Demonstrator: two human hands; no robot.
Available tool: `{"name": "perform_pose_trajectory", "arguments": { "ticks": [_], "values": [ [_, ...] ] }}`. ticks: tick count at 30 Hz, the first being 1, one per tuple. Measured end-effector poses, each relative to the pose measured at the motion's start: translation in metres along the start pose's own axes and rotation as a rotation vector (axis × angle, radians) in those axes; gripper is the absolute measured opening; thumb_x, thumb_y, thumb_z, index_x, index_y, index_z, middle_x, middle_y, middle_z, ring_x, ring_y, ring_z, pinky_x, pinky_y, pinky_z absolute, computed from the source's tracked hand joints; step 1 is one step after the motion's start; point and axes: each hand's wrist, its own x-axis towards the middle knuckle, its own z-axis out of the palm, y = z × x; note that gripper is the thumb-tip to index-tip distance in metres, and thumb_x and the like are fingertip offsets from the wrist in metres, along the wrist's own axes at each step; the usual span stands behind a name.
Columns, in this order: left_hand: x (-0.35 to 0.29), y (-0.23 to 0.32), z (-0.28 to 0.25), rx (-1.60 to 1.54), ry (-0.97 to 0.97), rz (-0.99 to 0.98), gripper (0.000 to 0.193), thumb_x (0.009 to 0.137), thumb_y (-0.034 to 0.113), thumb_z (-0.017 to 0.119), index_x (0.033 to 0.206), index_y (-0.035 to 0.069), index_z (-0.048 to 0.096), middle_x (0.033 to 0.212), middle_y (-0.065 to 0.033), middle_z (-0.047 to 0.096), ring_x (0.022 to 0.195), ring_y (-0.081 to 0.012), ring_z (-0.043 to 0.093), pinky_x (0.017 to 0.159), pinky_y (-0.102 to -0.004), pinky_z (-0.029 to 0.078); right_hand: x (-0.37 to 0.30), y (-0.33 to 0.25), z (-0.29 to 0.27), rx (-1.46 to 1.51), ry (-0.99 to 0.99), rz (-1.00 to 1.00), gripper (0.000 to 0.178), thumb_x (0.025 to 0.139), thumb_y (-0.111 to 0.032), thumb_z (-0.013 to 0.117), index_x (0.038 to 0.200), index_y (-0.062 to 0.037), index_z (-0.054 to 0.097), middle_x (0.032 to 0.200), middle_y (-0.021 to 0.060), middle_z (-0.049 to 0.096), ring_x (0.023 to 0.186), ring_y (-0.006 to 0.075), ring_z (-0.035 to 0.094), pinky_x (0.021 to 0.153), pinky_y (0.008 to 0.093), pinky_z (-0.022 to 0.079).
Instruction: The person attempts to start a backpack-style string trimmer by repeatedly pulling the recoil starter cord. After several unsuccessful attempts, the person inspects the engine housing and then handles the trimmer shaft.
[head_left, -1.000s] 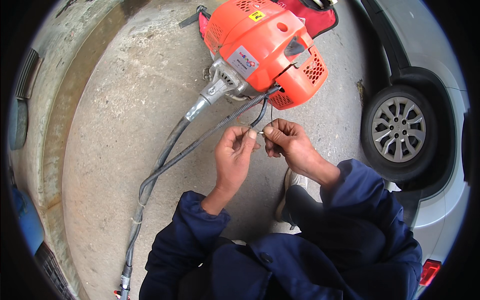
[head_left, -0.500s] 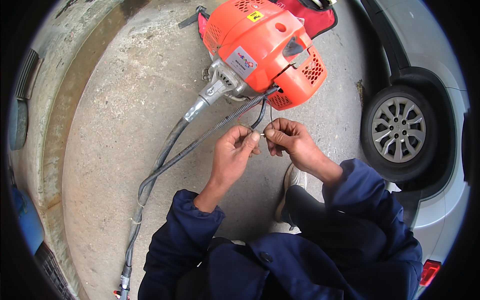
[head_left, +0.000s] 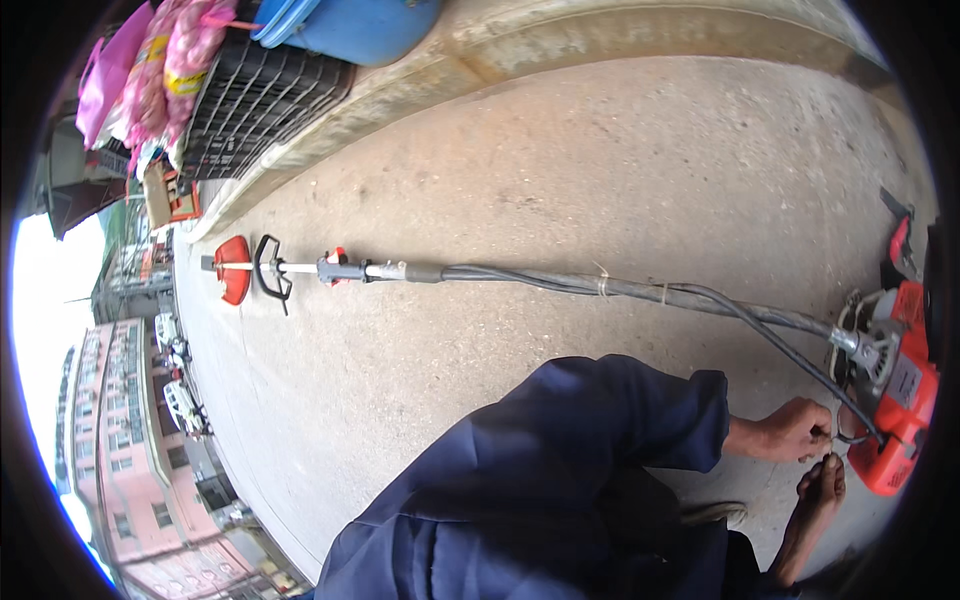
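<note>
A brush cutter lies on the concrete, its orange-red engine housing (head_left: 905, 400) at the right edge and its long shaft (head_left: 560, 282) stretching left. Close beside the housing, my left hand (head_left: 798, 430) is closed in a pinch on a thin wire. My right hand (head_left: 824, 486) meets it from below, fingertips also pinched on a thin wire. The wire itself is barely visible between the fingertips. A black cable sleeve (head_left: 775, 340) runs from the shaft into the housing near my hands. At the far left end are a black loop handle (head_left: 268, 268) and a red guard (head_left: 234, 270).
A raised concrete kerb (head_left: 560, 40) curves along the top. On it stand a black plastic crate (head_left: 255, 100), a blue tub (head_left: 370, 30) and pink bagged goods (head_left: 165, 70). Pink buildings (head_left: 130, 430) and parked vehicles (head_left: 180, 400) appear far left.
My view has swung left, bringing the shaft's far end and the street into sight and taking the car wheel out. Both hands remain pinched together beside the engine.
</note>
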Motion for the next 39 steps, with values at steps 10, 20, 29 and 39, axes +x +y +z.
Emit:
{"name": "perform_pose_trajectory", "arguments": {
  "ticks": [10,20,29,39],
  "values": [
    [-0.141,0.035,-0.174,0.543,0.407,-0.183,0.030,0.106,0.024,0.065,0.097,-0.004,0.070,0.079,-0.0099,0.072,0.071,-0.0162,0.071,0.066,-0.0355,0.058,-0.017,-0.166,0.095,-1.200,-0.514,-0.793,0.024,0.100,-0.022,0.070,0.105,0.0003,0.063,0.092,0.0163,0.062,0.085,0.0252,0.064,0.079,0.0406,0.049],
    [-0.478,0.124,-0.293,0.354,1.626,-0.339,0.032,0.108,0.031,0.062,0.112,0.000,0.070,0.096,-0.0084,0.075,0.082,-0.0174,0.072,0.071,-0.0326,0.057,0.012,-0.112,0.275,-1.323,-1.025,-1.126,0.046,0.087,-0.012,0.078,0.122,0.0059,0.054,0.122,0.0259,0.056,0.118,0.0436,0.054,0.103,0.0519,0.043],
    [-0.622,0.117,-0.432,-0.235,2.028,0.093,0.055,0.111,0.033,0.046,0.138,-0.014,0.054,0.119,-0.0262,0.072,0.094,-0.0335,0.076,0.079,-0.0422,0.065,-0.008,-0.020,0.389,-1.384,-0.998,-1.208,0.072,0.085,-0.008,0.081,0.143,0.0090,0.042,0.140,0.0291,0.049,0.134,0.0451,0.048,0.115,0.0538,0.036],
    [-0.580,0.132,-0.544,-0.570,1.412,0.629,0.041,0.114,0.028,0.041,0.139,-0.003,0.050,0.132,-0.0199,0.066,0.122,-0.0344,0.067,0.110,-0.0475,0.052,-0.065,0.012,0.514,-1.542,-0.987,-1.390,0.068,0.083,-0.010,0.081,0.140,0.0066,0.048,0.135,0.0286,0.053,0.131,0.0438,0.051,0.116,0.0529,0.034]
  ]
}}
